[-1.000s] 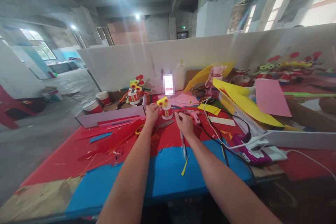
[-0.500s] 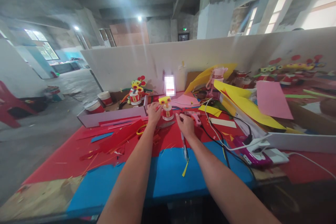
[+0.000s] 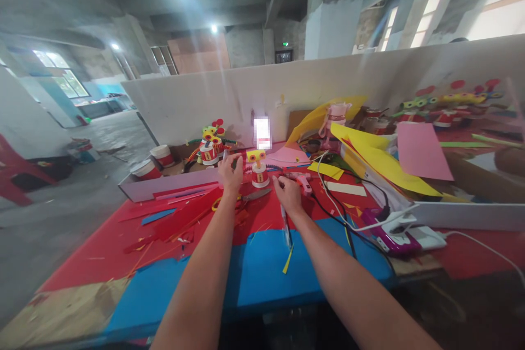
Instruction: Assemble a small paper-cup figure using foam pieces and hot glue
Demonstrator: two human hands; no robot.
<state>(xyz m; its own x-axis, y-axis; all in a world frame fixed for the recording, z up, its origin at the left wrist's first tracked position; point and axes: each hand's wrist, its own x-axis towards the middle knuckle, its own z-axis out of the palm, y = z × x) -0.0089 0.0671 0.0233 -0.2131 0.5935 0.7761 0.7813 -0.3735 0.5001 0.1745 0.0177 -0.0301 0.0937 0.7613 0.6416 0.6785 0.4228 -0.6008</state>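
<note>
A paper cup figure (image 3: 260, 175) stands upright on the red sheet, with a yellow head, orange ring eyes and dark coiled arms. Just left of it is my left hand (image 3: 230, 174), raised off the figure, thumb and forefinger apart and nothing seen between them. My right hand (image 3: 288, 193) is at the figure's right side, fingers curled together; whatever they may hold is hidden. A pink glue gun (image 3: 303, 181) lies right beyond that hand. Yellow-handled scissors (image 3: 255, 195) lie in front of the figure, partly behind my left forearm. A pen (image 3: 286, 227) lies below my right hand.
Finished cup figures (image 3: 210, 149) stand in a box at the left, near white-and-red cups (image 3: 146, 169). Paper scraps cover the red sheet. Cables run from a purple power strip (image 3: 394, 238) at the right. Yellow paper (image 3: 377, 156) and a pink jug (image 3: 337, 120) are behind.
My left hand has let go of the figure's head and drawn back to the left. The figure stays upright. My right hand keeps its place beside it. The view has shifted slightly.
</note>
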